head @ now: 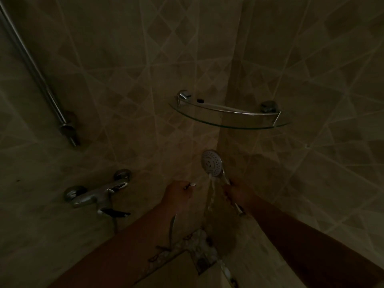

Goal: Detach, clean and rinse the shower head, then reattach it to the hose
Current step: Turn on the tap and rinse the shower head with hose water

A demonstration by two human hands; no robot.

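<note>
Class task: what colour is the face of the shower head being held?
Silvery white, dotted with small dark nozzle holes, on the shower head; seen in the head view.

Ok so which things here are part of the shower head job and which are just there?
In the job:
shower head, held by the right hand
hose end, held in the left hand
water stream
mixer tap

Just there:
glass corner shelf
wall rail
</note>
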